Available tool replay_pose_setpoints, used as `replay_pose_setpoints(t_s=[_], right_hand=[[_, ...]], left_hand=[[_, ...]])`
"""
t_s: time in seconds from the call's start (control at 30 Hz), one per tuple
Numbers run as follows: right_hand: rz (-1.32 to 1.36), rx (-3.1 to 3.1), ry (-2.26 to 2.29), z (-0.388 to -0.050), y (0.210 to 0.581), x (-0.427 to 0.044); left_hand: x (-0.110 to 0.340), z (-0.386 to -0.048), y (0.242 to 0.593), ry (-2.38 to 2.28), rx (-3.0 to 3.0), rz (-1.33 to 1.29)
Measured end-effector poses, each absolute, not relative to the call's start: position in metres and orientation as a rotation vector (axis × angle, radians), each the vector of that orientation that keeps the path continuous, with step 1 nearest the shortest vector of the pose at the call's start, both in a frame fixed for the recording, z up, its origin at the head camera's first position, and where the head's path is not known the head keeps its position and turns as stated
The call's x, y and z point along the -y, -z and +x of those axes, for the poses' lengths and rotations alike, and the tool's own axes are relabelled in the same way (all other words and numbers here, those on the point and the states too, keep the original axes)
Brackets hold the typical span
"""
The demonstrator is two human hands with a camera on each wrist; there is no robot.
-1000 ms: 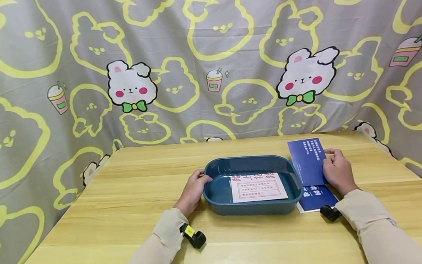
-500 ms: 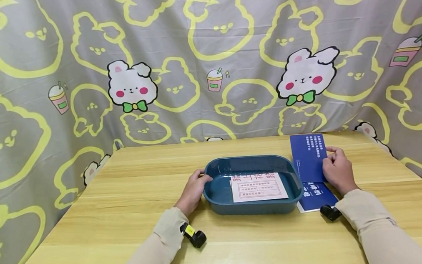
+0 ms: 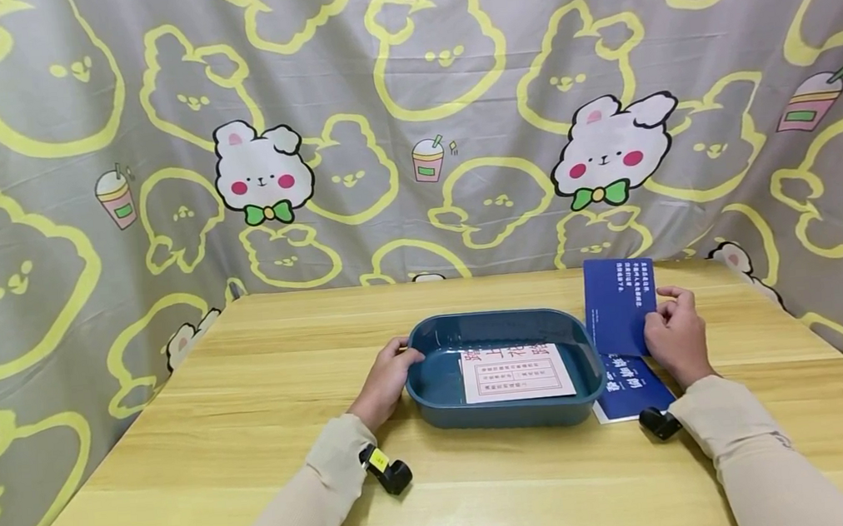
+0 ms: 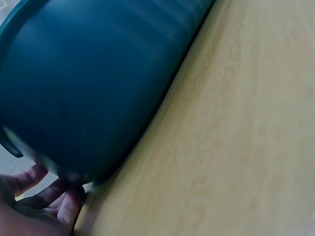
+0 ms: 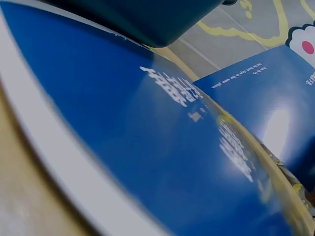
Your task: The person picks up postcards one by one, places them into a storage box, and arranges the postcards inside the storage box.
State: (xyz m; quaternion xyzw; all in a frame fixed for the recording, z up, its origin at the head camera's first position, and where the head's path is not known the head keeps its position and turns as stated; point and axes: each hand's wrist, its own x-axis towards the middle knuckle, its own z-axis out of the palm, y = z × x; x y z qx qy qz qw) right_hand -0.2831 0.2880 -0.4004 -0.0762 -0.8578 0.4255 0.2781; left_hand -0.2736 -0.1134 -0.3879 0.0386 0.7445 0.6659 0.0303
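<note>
A dark teal plastic tub [image 3: 506,417] with rounded corners sits on the wooden table. My left hand [image 3: 385,376] grips its left end, thumb over the rim, fingers against the outer wall in the left wrist view. Inside lies a white card [image 3: 517,374] with red print. To the tub's right, my right hand [image 3: 676,334] pinches a blue card [image 3: 621,304] with white lettering by its right edge. That card is raised and tilted above another blue printed card [image 3: 632,395], which looks thick or stacked along its white edge in the right wrist view.
The wooden table [image 3: 259,469] stretches around the tub. A grey curtain [image 3: 345,77] with yellow outlines and white bunnies hangs behind it and at both sides. A black wrist camera [image 3: 390,470] is strapped to the left sleeve, with another on the right.
The pinched blue card has slid away from me and slightly right, uncovering more of the blue card beneath. My left hand and the tub have stayed put.
</note>
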Motion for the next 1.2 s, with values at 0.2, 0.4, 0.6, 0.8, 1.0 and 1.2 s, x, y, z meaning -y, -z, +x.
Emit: replay_pose_setpoints(t_s=[0.2, 0.4, 0.6, 0.8, 1.0, 1.2], right_hand=[[-0.225, 2.265, -1.164, -0.2833, 0.3984, -0.2862], [-0.247, 2.247, -1.156, -0.2845, 0.3976, -0.2851], [-0.244, 2.239, -1.163, -0.2833, 0.3962, -0.2846], [-0.248, 2.209, -1.158, -0.2827, 0.3949, -0.2826], [-0.255, 2.198, -1.160, -0.2833, 0.3936, -0.2816], [-0.251, 2.192, -1.184, -0.2833, 0.3916, -0.2782]], left_hand=[[0.1131, -0.2737, 0.3872, -2.051, -2.292, 0.129], [0.1131, -0.2734, 0.3869, -2.044, -2.292, 0.135], [0.1131, -0.2738, 0.3870, -2.031, -2.300, 0.141], [0.1134, -0.2740, 0.3866, -2.030, -2.302, 0.137], [0.1140, -0.2728, 0.3867, -2.042, -2.304, 0.132], [0.1148, -0.2730, 0.3886, -2.035, -2.302, 0.137]])
